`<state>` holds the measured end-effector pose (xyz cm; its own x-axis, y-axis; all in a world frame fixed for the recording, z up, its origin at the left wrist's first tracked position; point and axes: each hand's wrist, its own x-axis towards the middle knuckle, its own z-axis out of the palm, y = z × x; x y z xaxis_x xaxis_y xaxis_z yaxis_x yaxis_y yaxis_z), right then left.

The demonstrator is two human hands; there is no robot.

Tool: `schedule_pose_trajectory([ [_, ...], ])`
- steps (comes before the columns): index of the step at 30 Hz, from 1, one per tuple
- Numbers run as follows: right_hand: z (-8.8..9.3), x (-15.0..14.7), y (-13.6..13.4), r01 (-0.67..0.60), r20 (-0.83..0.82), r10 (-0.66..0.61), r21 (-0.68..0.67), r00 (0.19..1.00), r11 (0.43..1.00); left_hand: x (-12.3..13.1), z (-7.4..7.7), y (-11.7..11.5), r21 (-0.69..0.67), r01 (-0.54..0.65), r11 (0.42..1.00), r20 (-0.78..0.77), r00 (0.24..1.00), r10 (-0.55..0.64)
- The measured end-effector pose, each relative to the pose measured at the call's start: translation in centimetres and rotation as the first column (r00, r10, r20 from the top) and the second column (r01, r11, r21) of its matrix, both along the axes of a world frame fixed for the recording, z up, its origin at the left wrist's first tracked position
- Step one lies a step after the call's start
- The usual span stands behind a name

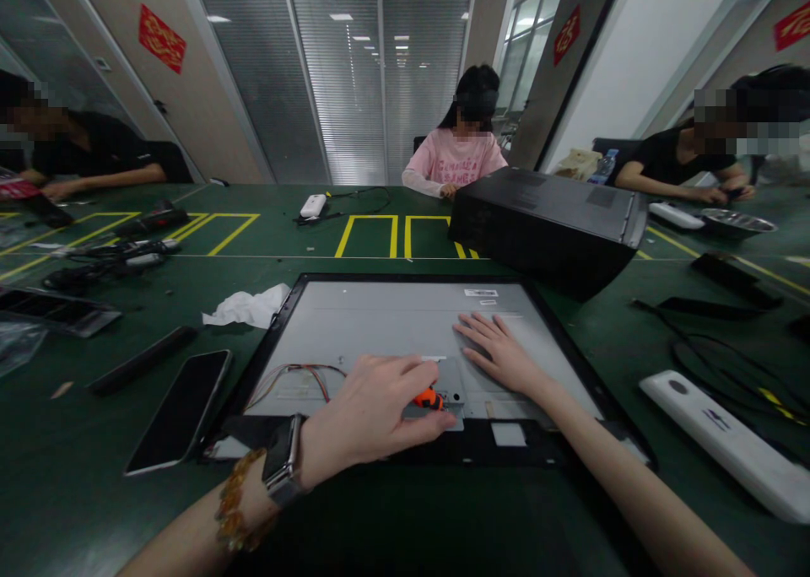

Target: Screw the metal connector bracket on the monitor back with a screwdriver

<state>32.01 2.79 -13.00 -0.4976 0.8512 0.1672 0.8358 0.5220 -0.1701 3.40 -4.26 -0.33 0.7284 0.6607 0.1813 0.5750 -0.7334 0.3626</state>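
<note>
A flat display panel with a grey metal back and black frame lies in front of me. My left hand, with a watch and a beaded bracelet at the wrist, is closed around a small orange-and-black screwdriver. Its tip is hidden by my fingers, so I cannot tell what it touches. Below it is a metal bracket near the panel's close edge. My right hand rests palm down on the panel's back, fingers spread. Thin coloured wires curve out left of my left hand.
Behind the panel stands a large black casing. On the left lie a phone, a black bar and crumpled tissue. A white device and cables lie right. Three people sit around the green table.
</note>
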Motion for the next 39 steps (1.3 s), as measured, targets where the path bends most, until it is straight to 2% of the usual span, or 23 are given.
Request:
schedule_pose_trajectory([
  [5, -0.12, 0.04, 0.02, 0.0, -0.007, 0.0, 0.012, 1.0, 1.0, 0.22, -0.24, 0.2, -0.051, -0.066, 0.997, 0.009, 0.998, 0.066],
  [12, -0.01, 0.02, -0.02, 0.001, -0.002, -0.001, 0.008, 1.0, 1.0, -0.11, 0.48, -0.21, -0.101, 0.008, 0.995, 0.074, 0.997, 0.0],
  [15, 0.0, -0.01, -0.01, 0.003, 0.0, -0.003, 0.009, 1.0, 1.0, -0.16, 0.38, -0.17, -0.071, 0.022, 0.997, 0.05, 0.999, -0.019],
  [19, -0.1, 0.03, 0.03, 0.004, -0.002, -0.004, 0.009, 1.0, 1.0, 0.03, -0.16, 0.06, -0.029, -0.034, 0.999, -0.005, 0.999, 0.033],
  [25, -0.26, 0.14, 0.07, 0.001, -0.009, -0.001, 0.005, 1.0, 1.0, 0.27, -0.28, 0.03, -0.066, -0.086, 0.994, 0.031, 0.996, 0.089],
  [29, -0.11, 0.08, -0.01, 0.006, -0.022, -0.006, -0.004, 1.0, 1.0, 0.15, -0.01, 0.01, -0.054, -0.077, 0.996, 0.039, 0.996, 0.079],
  [35, 0.12, 0.01, -0.08, -0.001, -0.018, 0.001, -0.001, 1.0, 1.0, 0.06, 0.34, -0.06, -0.024, 0.006, 1.0, 0.055, 0.998, -0.004],
  [39, 0.03, 0.07, -0.01, -0.005, -0.013, 0.005, -0.001, 1.0, 1.0, 0.11, -0.06, 0.16, 0.077, -0.019, 0.997, 0.0, 1.0, 0.019],
])
